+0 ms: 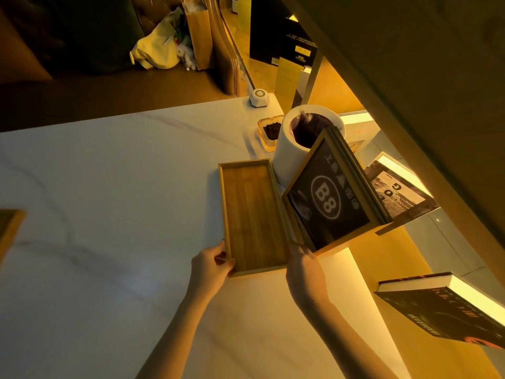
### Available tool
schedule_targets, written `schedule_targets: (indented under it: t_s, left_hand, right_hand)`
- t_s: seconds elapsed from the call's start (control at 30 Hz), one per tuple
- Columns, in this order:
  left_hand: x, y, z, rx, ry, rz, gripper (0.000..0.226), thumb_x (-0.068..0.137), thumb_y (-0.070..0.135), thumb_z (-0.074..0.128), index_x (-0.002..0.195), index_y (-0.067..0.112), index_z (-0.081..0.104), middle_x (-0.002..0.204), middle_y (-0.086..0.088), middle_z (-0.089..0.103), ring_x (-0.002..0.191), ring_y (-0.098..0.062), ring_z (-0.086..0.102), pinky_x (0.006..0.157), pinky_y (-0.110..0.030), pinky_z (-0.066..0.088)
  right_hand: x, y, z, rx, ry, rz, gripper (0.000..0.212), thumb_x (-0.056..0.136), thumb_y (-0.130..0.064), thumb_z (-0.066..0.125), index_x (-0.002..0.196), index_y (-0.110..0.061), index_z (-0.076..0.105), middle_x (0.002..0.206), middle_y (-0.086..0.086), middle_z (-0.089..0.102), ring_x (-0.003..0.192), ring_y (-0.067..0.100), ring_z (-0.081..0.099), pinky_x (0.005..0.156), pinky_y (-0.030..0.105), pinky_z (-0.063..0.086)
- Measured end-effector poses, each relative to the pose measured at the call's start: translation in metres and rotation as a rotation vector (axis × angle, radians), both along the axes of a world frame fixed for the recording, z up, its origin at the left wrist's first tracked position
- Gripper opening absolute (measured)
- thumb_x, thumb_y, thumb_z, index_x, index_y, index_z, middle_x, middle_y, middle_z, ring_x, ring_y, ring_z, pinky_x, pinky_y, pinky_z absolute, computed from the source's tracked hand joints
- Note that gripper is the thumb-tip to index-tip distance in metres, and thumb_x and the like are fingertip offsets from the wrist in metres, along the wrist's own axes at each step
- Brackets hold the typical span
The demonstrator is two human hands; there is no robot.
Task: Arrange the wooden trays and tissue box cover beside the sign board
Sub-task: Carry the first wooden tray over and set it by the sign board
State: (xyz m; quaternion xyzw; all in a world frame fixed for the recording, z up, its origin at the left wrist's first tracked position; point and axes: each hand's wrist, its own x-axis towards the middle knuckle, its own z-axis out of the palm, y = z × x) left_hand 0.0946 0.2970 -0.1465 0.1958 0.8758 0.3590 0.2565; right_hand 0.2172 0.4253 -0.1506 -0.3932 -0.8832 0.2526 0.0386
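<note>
A long empty wooden tray (252, 214) lies flat on the white marble table (109, 201), directly left of the wood-framed sign board (332, 199) marked "B8". My left hand (211, 265) grips the tray's near left corner, thumb over the rim. My right hand (303, 269) is at the tray's near right corner, where the tray meets the sign board's base; its fingertips are hidden from view. At the far left edge, a corner of another wooden piece (9, 228) shows.
Behind the tray stands a white cylindrical bin (289, 154) with a dark liner. Beyond it sit a glass ashtray (269, 132) and a small white device (259, 97). Lit shelves with books (448, 310) run along the right. Bags (161, 47) lie on the floor beyond.
</note>
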Motion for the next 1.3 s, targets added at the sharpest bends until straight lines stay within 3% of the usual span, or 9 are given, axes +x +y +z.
schedule_targets:
  t_s: [0.23,0.33,0.53,0.73,1.1,1.3]
  left_hand:
    - [0.012,0.008,-0.004,-0.004,0.110,0.070,0.021,0.079,0.014,0.062,0.099,0.009,0.065,0.088,-0.015,0.072,0.077,-0.027,0.066,0.079,-0.039,0.056]
    - [0.018,0.011,-0.007,-0.015,0.117,0.109,0.019,0.079,0.012,0.062,0.097,0.006,0.066,0.087,-0.016,0.071,0.073,-0.025,0.063,0.078,-0.039,0.055]
    - [0.025,0.018,-0.011,-0.081,0.091,0.123,0.025,0.080,0.015,0.062,0.102,0.003,0.063,0.095,-0.020,0.067,0.085,-0.032,0.064,0.080,-0.041,0.053]
    - [0.029,0.021,-0.011,-0.080,0.103,0.133,0.032,0.081,0.015,0.060,0.111,0.002,0.059,0.098,-0.023,0.064,0.088,-0.034,0.062,0.080,-0.041,0.053]
    - [0.030,0.025,-0.018,-0.105,0.109,0.115,0.030,0.082,0.018,0.060,0.107,0.003,0.060,0.099,-0.021,0.064,0.088,-0.031,0.062,0.077,-0.036,0.052]
    - [0.028,0.026,-0.017,-0.093,0.126,0.103,0.025,0.081,0.016,0.060,0.101,0.002,0.061,0.096,-0.022,0.065,0.087,-0.033,0.062,0.077,-0.038,0.052]
  right_hand:
    - [0.010,-0.018,-0.008,0.284,-0.090,0.199,0.042,0.063,-0.006,0.080,0.103,-0.006,0.068,0.105,0.011,0.071,0.097,0.028,0.066,0.073,0.034,0.059]
    - [0.018,-0.029,-0.014,0.313,-0.140,0.227,0.052,0.058,-0.014,0.084,0.107,-0.010,0.067,0.109,0.007,0.071,0.103,0.027,0.065,0.081,0.036,0.054]
    - [0.033,-0.037,-0.029,0.306,-0.202,0.265,0.070,0.053,-0.033,0.085,0.117,-0.016,0.061,0.121,0.004,0.064,0.113,0.026,0.057,0.090,0.039,0.042]
    - [0.042,-0.031,-0.037,0.339,-0.198,0.302,0.075,0.059,-0.037,0.081,0.125,-0.015,0.054,0.130,0.007,0.057,0.122,0.026,0.045,0.095,0.040,0.037]
    - [0.043,-0.021,-0.042,0.311,-0.170,0.328,0.074,0.069,-0.034,0.075,0.132,-0.012,0.044,0.137,0.011,0.050,0.127,0.026,0.032,0.098,0.041,0.029]
    - [0.042,-0.019,-0.041,0.217,-0.159,0.356,0.067,0.084,-0.030,0.060,0.140,-0.013,0.027,0.147,0.005,0.017,0.134,0.025,0.011,0.104,0.047,0.009]
